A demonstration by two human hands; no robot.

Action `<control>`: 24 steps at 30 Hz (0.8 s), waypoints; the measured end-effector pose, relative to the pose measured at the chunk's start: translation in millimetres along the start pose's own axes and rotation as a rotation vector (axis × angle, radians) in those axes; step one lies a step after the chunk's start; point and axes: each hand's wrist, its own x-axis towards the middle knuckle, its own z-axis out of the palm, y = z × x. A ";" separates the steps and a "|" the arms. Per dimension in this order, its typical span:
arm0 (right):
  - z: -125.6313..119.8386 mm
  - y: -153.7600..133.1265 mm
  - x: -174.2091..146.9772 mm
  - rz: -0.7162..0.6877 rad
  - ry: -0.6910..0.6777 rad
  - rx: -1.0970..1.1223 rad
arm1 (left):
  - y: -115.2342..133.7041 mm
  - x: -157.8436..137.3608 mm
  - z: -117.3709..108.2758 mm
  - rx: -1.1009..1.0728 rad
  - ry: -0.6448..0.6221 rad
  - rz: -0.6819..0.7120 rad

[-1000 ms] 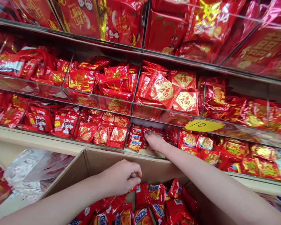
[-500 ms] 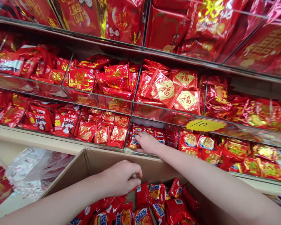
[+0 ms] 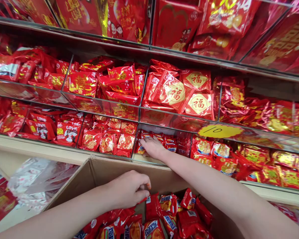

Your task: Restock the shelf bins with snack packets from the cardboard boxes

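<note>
My right hand (image 3: 153, 147) reaches into a bottom-shelf compartment, its fingers stretched over small red-and-blue snack packets (image 3: 170, 144) and touching them. Its fingertips are partly hidden among the packets. Over the open cardboard box (image 3: 103, 169), my left hand (image 3: 133, 189) hangs with its fingers curled in. A sliver of red shows under those fingers, but I cannot make out whether they grip it. Below lie loose red snack packets (image 3: 153, 229) with blue lettering and orange pictures, heaped inside the box.
Clear-fronted shelf compartments hold red and gold packets (image 3: 175, 93) in tiers. A yellow tag marked 10 (image 3: 219, 131) sits on the middle shelf's front. Left of the box is a clear plastic bag (image 3: 37, 182). The pale shelf ledge (image 3: 40, 146) runs behind the box.
My right hand has shifted slightly up and deeper into the compartment over the small packets. My left hand stays almost still above the box.
</note>
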 end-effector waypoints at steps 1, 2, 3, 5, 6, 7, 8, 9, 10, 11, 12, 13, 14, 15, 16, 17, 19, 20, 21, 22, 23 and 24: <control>0.3 0.4 0.6 0.004 0.002 0.005 | -0.1 -0.3 0.5 0.005 0.003 -0.005; 0.5 0.9 1.0 0.005 0.004 0.010 | -0.2 -0.7 0.9 0.010 0.003 -0.009; 0.4 1.6 0.9 0.005 0.007 0.015 | -0.2 -1.2 1.2 0.016 0.003 -0.013; -0.1 3.3 -0.3 -0.002 0.013 0.026 | 0.0 -2.3 1.5 0.022 -0.003 -0.011; -0.4 4.2 -1.3 -0.005 0.016 0.030 | 0.3 -2.7 1.5 0.024 -0.005 -0.006; -0.7 5.1 -2.5 -0.006 0.018 0.032 | 0.7 -3.2 1.4 0.025 -0.007 0.001; -1.2 5.9 -3.8 -0.006 0.020 0.034 | 1.2 -3.5 1.4 0.027 -0.007 0.007; -1.8 6.5 -5.1 -0.004 0.021 0.036 | 1.7 -3.8 1.3 0.027 -0.006 0.012; -2.7 6.9 -6.4 -0.003 0.021 0.037 | 2.2 -4.0 1.2 0.029 -0.006 0.016; -4.1 7.1 -7.7 -0.002 0.021 0.038 | 2.6 -4.2 1.2 0.032 -0.007 0.019; -5.9 7.3 -9.0 -0.002 0.021 0.040 | 2.8 -4.4 1.1 0.035 -0.008 0.023; -8.3 7.4 -10.5 0.000 0.025 0.041 | 2.8 -4.6 1.1 0.039 -0.012 0.026; -11.0 7.9 -12.0 0.008 0.033 0.040 | 2.6 -4.9 1.1 0.042 -0.012 0.028; -13.9 8.7 -13.7 0.022 0.044 0.039 | 2.2 -5.2 1.2 0.046 -0.011 0.027; -16.7 10.1 -15.4 0.042 0.054 0.036 | 1.6 -5.4 1.3 0.048 -0.009 0.024; -19.3 12.1 -17.1 0.066 0.061 0.034 | 1.0 -5.7 1.5 0.048 -0.008 0.019; -22.6 17.0 -20.1 0.111 0.056 0.033 | -0.4 -5.8 1.9 0.047 -0.011 0.010; -23.1 19.5 -21.2 0.127 0.044 0.034 | -1.0 -5.6 2.1 0.046 -0.015 0.007; -22.8 21.5 -21.8 0.135 0.027 0.038 | -1.4 -5.3 2.3 0.046 -0.021 0.007; -21.7 22.7 -21.8 0.135 0.009 0.044 | -1.8 -4.8 2.4 0.047 -0.024 0.007; -20.1 23.2 -21.2 0.129 -0.010 0.049 | -2.0 -4.3 2.4 0.050 -0.025 0.009; -18.2 22.6 -20.0 0.118 -0.027 0.054 | -2.1 -3.9 2.3 0.050 -0.026 0.012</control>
